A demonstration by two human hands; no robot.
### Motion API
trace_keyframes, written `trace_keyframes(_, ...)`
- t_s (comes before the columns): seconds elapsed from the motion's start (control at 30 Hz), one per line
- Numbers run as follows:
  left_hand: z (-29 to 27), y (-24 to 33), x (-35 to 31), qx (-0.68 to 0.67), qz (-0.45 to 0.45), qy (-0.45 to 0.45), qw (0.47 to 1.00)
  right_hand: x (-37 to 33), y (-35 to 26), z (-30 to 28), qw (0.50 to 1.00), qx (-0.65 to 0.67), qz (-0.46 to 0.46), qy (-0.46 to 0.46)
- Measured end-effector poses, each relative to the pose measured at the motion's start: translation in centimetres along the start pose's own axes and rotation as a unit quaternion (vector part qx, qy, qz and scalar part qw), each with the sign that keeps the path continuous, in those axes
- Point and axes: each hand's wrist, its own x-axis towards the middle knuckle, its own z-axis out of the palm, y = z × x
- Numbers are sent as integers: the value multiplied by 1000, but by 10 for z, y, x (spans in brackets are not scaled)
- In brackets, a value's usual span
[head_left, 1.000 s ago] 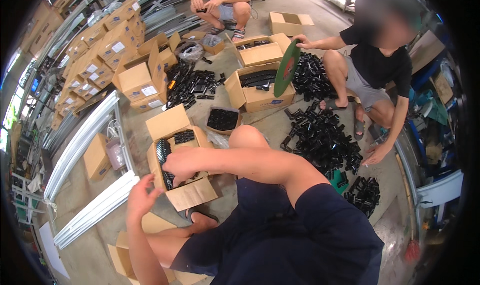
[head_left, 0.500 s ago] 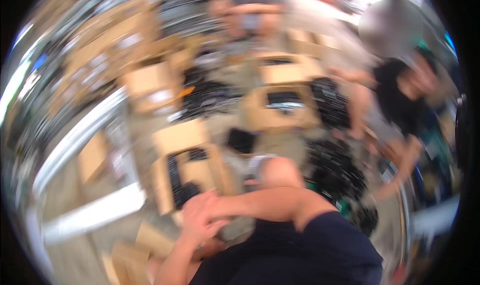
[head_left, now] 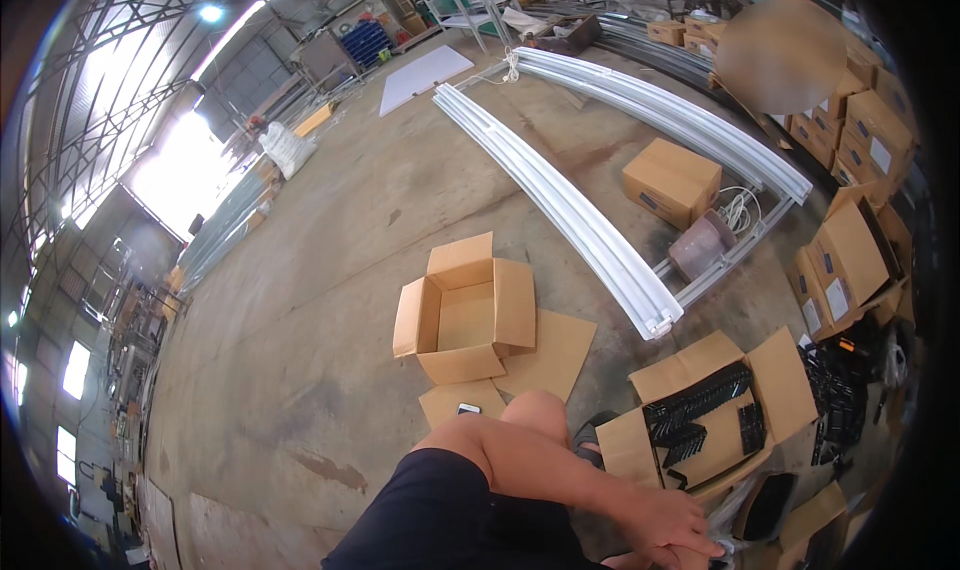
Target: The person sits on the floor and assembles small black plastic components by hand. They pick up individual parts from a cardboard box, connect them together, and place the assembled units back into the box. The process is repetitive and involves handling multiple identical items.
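Observation:
My left forearm stretches rightward past my bent knee [head_left: 538,408]. My left hand [head_left: 668,526] is closed, its fingers curled over my right hand [head_left: 692,558], and no object shows in it. The lower edge of the picture cuts off most of my right hand, so its fingers are hidden. Just beyond my hands stands an open cardboard box [head_left: 615,448] with rows of black plastic pieces [head_left: 700,410] along its inner sides. To the left, an open box with nothing inside [head_left: 465,315] rests on the floor by a flat cardboard sheet [head_left: 560,355].
A phone [head_left: 469,408] lies on cardboard near my knee. Long white metal profiles [head_left: 560,205] cross the floor ahead. Between them are a closed carton [head_left: 672,182] and a translucent tub [head_left: 700,245]. Stacked cartons [head_left: 870,145] and black pieces [head_left: 835,395] line the right side.
My view has swung left, bringing the open floor and white profiles forward. The box of black pieces now appears farther right, and the people seen earlier have left the picture. My hands stay together.

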Motion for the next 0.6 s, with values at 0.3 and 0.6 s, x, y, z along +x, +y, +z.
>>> trace_keyframes(0.3, -12, -12, 9, -216, -207, -41, 953, 4, 6, -10, 1000, -5, 6, -24)
trace_keyframes(0.6, -14, 4, 13, -34, -41, 43, 998, -2, 12, -2, 1000, -8, 14, -27)
